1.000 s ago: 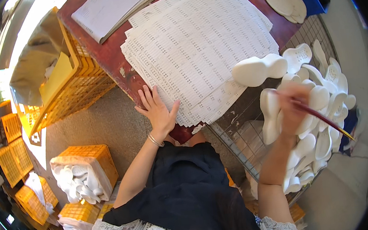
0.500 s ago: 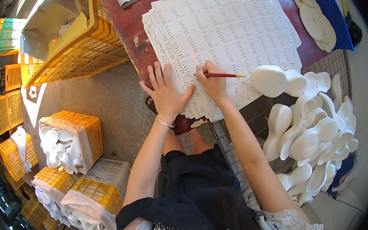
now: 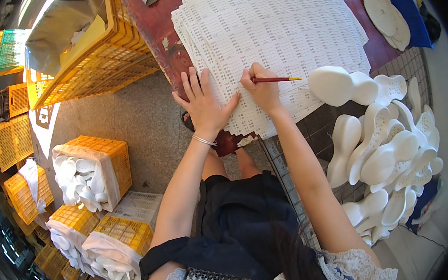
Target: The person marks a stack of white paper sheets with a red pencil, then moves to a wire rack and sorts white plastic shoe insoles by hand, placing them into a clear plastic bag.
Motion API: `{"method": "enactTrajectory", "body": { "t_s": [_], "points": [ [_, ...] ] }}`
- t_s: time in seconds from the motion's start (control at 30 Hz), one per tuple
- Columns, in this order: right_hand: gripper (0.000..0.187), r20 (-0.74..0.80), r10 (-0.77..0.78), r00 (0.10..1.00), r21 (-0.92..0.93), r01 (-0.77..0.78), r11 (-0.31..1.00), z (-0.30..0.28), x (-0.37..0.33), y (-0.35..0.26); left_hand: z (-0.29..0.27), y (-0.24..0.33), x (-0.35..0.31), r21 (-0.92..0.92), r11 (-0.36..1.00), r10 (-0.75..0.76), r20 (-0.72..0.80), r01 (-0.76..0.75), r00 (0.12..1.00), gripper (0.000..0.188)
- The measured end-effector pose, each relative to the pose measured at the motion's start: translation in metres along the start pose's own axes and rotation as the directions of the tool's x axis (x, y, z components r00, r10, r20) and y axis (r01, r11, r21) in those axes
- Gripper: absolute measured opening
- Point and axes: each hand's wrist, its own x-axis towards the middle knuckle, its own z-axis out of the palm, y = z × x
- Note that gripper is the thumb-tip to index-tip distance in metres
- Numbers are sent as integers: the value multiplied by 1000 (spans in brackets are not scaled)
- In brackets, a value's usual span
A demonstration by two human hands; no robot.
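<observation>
Several overlapping printed sheets (image 3: 272,29) lie on a dark red table (image 3: 179,62). My left hand (image 3: 205,102) rests flat with fingers spread, across the lower left edge of the sheets and the table top. Its wrist wears a thin bracelet (image 3: 204,140). In my right hand (image 3: 263,88) is a slim dark red pen (image 3: 272,79) with a yellow end, gripped between the fingers. The pen's tip is at or just above the paper, mostly hidden by my fingers. White insole-shaped pieces (image 3: 331,84) overlap the sheets' right edge, near my right hand.
More white insole-shaped pieces (image 3: 389,160) are piled on a wire-grid rack (image 3: 316,146) at right. Flat cream pieces (image 3: 381,14) lie by a blue bin (image 3: 404,3) at the far right. Yellow crates (image 3: 110,158) with white pieces stand on the floor at left; a large yellow crate (image 3: 99,60) adjoins the table.
My right hand, still gripping the pen, has shifted slightly up and right over the sheets. My left hand stays spread at the edge. The whole view has tilted a little.
</observation>
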Motion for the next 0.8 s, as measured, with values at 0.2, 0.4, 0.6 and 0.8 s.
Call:
{"method": "enactTrajectory", "body": {
  "t_s": [0.2,0.4,0.6,0.8],
  "points": [
    [32,-9,-18,1000,-29,18,999,1,0,3,-1,1,1,3,1000,-15,7,15,1000,98],
    [30,-4,-10,1000,-79,9,997,-3,2,-3,-1,0,1,-8,1000,-11,16,11,1000,98],
    [31,-24,169,985,97,-166,981,-27,14,2,-2,0,0,-12,1000,-16,15,16,1000,99],
    [30,-31,100,995,20,-99,995,-34,19,19,-1,0,0,-19,1000,-13,12,13,1000,99]
  ]
}}
